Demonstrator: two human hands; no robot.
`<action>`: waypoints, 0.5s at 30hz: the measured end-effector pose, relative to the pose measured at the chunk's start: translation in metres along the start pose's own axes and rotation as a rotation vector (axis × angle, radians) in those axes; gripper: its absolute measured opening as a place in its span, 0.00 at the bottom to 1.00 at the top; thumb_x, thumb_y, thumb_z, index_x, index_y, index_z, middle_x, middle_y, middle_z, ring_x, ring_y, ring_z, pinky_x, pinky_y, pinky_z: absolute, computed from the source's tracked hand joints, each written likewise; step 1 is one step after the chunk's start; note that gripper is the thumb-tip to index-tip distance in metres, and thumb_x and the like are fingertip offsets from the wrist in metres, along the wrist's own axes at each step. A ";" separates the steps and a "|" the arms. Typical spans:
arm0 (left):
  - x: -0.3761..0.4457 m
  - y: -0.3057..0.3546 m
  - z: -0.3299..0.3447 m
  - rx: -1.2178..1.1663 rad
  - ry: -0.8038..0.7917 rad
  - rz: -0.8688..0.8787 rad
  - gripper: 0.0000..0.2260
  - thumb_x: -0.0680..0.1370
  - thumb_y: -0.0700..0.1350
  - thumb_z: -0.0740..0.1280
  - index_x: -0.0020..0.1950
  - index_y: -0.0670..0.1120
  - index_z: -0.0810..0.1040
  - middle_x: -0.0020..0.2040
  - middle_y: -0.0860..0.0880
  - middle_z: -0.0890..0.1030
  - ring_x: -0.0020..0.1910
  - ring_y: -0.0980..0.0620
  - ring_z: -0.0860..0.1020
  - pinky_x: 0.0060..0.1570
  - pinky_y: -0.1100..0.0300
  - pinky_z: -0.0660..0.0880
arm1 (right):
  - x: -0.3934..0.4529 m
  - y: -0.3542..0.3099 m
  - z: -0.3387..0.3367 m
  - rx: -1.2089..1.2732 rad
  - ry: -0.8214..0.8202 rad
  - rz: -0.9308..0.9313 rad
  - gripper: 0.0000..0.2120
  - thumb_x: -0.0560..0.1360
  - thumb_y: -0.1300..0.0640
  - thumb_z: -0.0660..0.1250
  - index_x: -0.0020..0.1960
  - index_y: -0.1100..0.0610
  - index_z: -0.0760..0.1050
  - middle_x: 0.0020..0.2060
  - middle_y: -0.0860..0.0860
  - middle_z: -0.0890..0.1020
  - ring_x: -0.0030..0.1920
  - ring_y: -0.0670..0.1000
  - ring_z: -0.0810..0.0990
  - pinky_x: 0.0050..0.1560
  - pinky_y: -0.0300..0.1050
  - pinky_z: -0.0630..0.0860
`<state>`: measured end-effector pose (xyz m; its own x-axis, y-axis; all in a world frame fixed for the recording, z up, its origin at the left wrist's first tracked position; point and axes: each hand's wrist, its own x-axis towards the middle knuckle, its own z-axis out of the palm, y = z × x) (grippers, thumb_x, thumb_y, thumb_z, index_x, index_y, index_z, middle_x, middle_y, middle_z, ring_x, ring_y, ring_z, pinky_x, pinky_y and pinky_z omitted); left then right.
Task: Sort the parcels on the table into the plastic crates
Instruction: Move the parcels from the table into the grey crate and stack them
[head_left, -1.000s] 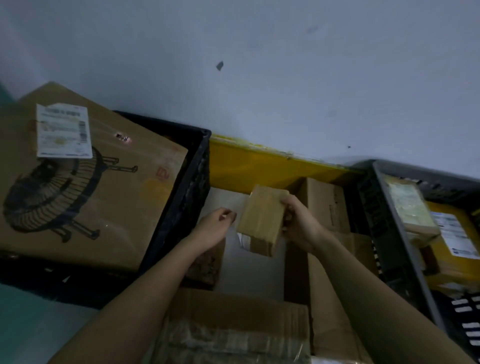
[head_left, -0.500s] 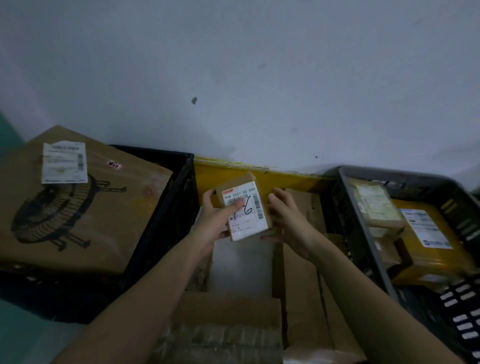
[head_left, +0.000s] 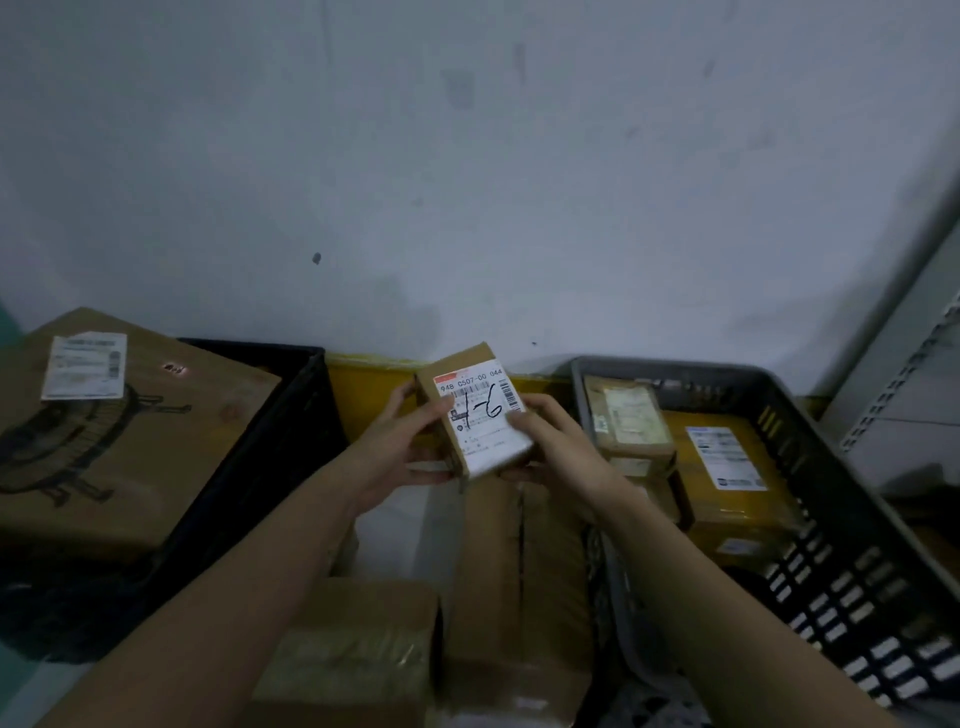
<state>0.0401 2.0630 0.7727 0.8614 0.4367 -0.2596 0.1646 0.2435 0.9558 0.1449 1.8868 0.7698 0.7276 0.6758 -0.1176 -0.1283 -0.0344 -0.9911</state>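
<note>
Both bare forearms run up from the bottom corners and meet at centre frame, where the left hand and the right hand clamp a small brown cardboard parcel from either side, thumbs curled over its white printed label marked with handwritten black ink. The parcel is held up in the air, tilted, label facing the camera, between the two crates. At left, a large flat brown cardboard box with a dark printed fan drawing and a white shipping label lies across the black plastic crate, matte and ribbed. At right, the grey plastic crate, slotted along its wall, holds a yellow padded parcel with a white label, touching a taped brown box at its left. Below the hands, a tall plain brown carton and a tape-wrapped glossy carton sit side by side at the bottom centre.
</note>
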 end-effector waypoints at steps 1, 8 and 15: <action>-0.001 -0.001 0.009 -0.008 0.032 0.018 0.24 0.73 0.54 0.74 0.67 0.60 0.70 0.60 0.47 0.83 0.57 0.41 0.82 0.42 0.46 0.81 | -0.005 -0.001 -0.005 -0.010 -0.001 -0.005 0.15 0.80 0.51 0.66 0.65 0.52 0.72 0.57 0.55 0.82 0.55 0.55 0.83 0.44 0.51 0.83; -0.015 -0.003 0.084 0.028 0.134 0.118 0.22 0.77 0.59 0.68 0.69 0.60 0.70 0.60 0.50 0.82 0.56 0.45 0.81 0.40 0.51 0.80 | -0.046 -0.001 -0.065 0.008 0.010 -0.037 0.20 0.78 0.45 0.67 0.68 0.49 0.72 0.60 0.53 0.81 0.58 0.53 0.83 0.54 0.55 0.83; -0.029 -0.042 0.172 0.255 0.131 0.130 0.21 0.85 0.56 0.52 0.77 0.55 0.59 0.72 0.51 0.70 0.68 0.48 0.71 0.61 0.50 0.73 | -0.082 0.020 -0.137 0.319 0.255 0.000 0.17 0.80 0.48 0.66 0.64 0.56 0.70 0.59 0.57 0.80 0.58 0.57 0.82 0.52 0.52 0.83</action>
<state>0.0911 1.8913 0.7633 0.8167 0.5616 -0.1325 0.1863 -0.0392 0.9817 0.1750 1.7301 0.7511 0.8661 0.4703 -0.1691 -0.3019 0.2227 -0.9270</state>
